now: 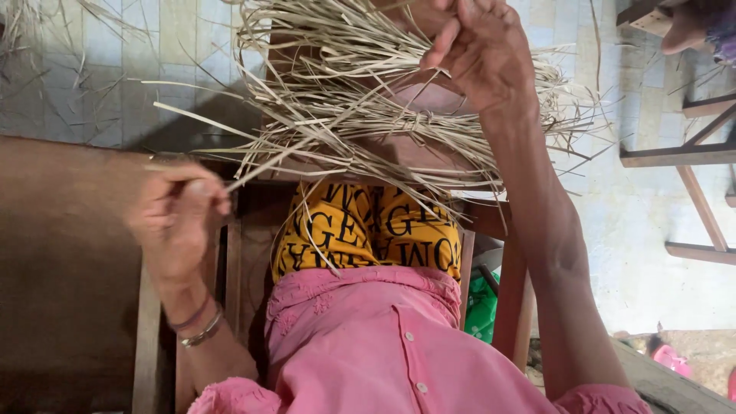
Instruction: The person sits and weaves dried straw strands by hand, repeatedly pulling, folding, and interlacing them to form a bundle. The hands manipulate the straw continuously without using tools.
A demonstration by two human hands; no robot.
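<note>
- At the far left a broad brown wooden surface runs down the frame, smooth and matte.
- The left hand sits just beside it, fingers pinched shut on the end of one flat, pale dried strip; thin bangles circle the wrist.
- That strip runs up and right into the bundle of dried straw strips, which lies across the person's lap in the upper middle: long, thin, stiff blades of beige fibre, fanned out and crossing each other, bound with a twisted tie near the centre.
- Below the bundle, yellow cloth with black lettering covers the lap, and a pink buttoned shirt with a soft crinkled weave fills the bottom.
- The right hand is raised over the top of the bundle, fingers curled closed around several strips.
- To the right, pale floor tiles and the slim wooden legs of furniture.
</note>
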